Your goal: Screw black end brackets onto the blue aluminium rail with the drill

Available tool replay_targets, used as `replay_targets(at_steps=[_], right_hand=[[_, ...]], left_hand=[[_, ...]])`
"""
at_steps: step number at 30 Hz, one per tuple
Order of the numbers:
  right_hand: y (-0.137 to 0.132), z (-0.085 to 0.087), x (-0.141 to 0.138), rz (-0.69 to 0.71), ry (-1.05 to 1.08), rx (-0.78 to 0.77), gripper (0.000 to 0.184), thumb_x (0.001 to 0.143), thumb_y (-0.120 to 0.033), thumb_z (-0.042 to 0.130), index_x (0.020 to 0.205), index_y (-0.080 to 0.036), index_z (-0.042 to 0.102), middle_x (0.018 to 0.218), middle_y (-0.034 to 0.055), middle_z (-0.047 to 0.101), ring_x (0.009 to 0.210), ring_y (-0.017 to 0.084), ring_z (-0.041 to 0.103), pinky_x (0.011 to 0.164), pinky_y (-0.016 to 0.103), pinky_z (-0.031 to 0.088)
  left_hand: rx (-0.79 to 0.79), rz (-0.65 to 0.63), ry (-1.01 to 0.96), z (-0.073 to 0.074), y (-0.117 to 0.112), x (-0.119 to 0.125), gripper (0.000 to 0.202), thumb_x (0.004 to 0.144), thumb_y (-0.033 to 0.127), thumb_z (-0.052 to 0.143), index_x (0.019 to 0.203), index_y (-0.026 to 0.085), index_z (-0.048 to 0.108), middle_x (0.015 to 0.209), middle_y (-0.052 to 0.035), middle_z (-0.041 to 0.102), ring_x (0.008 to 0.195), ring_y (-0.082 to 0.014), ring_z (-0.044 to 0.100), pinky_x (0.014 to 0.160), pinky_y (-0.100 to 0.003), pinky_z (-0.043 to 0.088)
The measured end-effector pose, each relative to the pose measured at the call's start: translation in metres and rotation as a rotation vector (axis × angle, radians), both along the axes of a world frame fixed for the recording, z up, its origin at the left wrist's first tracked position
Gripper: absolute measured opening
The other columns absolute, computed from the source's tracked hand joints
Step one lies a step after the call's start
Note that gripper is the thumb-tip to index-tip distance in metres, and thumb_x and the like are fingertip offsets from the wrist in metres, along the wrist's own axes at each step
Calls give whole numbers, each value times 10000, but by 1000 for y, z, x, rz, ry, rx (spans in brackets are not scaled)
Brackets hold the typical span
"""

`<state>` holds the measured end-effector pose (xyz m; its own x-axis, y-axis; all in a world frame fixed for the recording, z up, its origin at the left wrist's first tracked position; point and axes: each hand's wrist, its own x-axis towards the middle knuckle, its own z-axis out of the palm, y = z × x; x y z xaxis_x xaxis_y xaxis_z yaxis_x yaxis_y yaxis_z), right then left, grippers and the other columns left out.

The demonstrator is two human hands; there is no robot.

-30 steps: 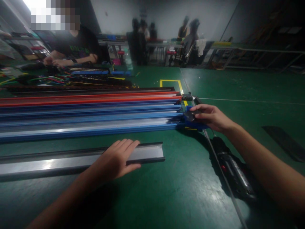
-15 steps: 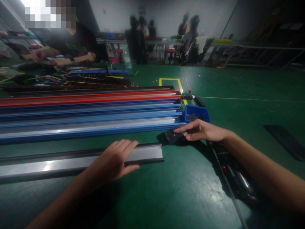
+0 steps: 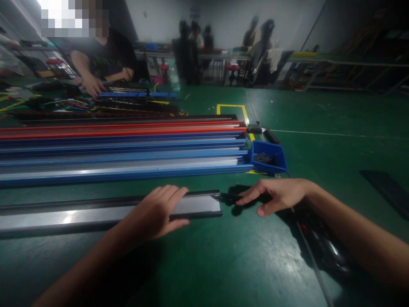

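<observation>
My left hand (image 3: pixel 161 211) wraps over a long channel profile (image 3: pixel 198 205) with a silvery floor and black side walls, near its right end; the fingers lie on the far wall and the thumb on the near one. Off that end, my right hand (image 3: pixel 279 194) holds a small black plate (image 3: pixel 229 198) at its fingertips. The plate is seen nearly edge-on, by the far corner of the profile's end; whether they touch I cannot tell. My right thumb hangs apart from the plate.
Beyond lie several blue profiles (image 3: pixel 128 172) and red ones (image 3: pixel 128 129). A blue bin (image 3: pixel 270 168) holds black plates. A dark tool (image 3: pixel 326 245) lies under my right forearm, a dark flat piece (image 3: pixel 383 187) farther right. Across the table, a person (image 3: pixel 111 59) works.
My right hand has come down and nearer with the black plate, turning it from face-on to nearly edge-on by the profile's end. My left hand stays on the profile.
</observation>
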<state>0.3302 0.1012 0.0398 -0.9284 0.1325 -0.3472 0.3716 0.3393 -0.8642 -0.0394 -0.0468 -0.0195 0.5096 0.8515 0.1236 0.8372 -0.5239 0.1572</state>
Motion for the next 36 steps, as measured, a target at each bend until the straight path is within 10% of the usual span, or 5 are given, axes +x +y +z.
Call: replay_targets(at_steps=[8,18,31,36], right_hand=[[-2,-4,-1,165,18,-17,702,947,-380,769,1578,-214,509,1652,130,446,1563,320,379,1302,547,252],[-9,17,6,147,-142,-140,717,948,-399,775,1578,-177,514,1685,165,369,1552,356,382,1213,481,441],[6,10,13,-231,-59,55,411,1007,-426,687,1363,-231,745,1326,80,761,1205,277,726,1072,428,564],[4,11,15,-95,-82,99,499,990,-408,713,1452,-227,668,1459,96,677,1394,306,608,1192,481,467]], left_hand=[[-46,11,15,0,1,0,695,894,462,775,1433,71,577,1288,-201,698,1093,-316,681,948,-477,576],[-49,10,45,3,1,1,697,908,490,753,1430,64,575,1301,-211,697,1117,-323,682,975,-478,573],[-35,-1,21,5,2,2,687,895,462,779,1417,61,584,1278,-204,703,1083,-314,684,939,-471,581],[-19,1,-10,1,1,1,682,895,461,779,1421,72,585,1263,-196,706,1074,-309,682,929,-466,576]])
